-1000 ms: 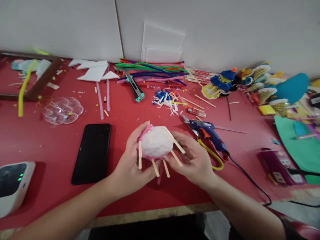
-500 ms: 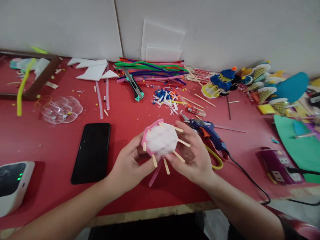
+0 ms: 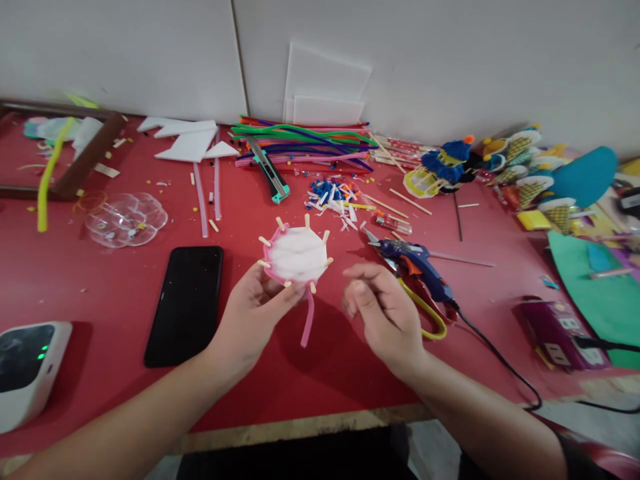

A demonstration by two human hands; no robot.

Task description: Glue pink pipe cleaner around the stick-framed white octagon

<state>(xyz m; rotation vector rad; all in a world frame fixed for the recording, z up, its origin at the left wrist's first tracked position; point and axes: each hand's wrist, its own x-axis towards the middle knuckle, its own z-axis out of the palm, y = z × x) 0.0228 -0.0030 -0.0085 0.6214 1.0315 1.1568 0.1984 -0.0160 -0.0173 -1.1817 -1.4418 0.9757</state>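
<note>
My left hand (image 3: pixel 253 317) is closed on a white octagonal foam piece (image 3: pixel 299 255), its thumb at the near edge. Short wooden sticks (image 3: pixel 307 221) stand around the foam's rim. A pink pipe cleaner (image 3: pixel 309 321) runs along the left and near sides, and its loose end hangs down toward me. To the right, apart from the piece, my right hand (image 3: pixel 385 317) is loosely curled with nothing seen in it. Just beyond that hand lies a blue glue gun (image 3: pixel 417 260) on the red table (image 3: pixel 330 380).
A black phone (image 3: pixel 185 307) lies left of my left hand. Farther back are a box cutter (image 3: pixel 270 173), several coloured pipe cleaners (image 3: pixel 305 137) and cut scraps (image 3: pixel 333 199). A purple power box (image 3: pixel 560 333) and green sheet (image 3: pixel 590 287) are at right.
My right hand has let go of the foam piece and drawn back slightly. The piece has shifted left and tilted, so its sticks now point more upward.
</note>
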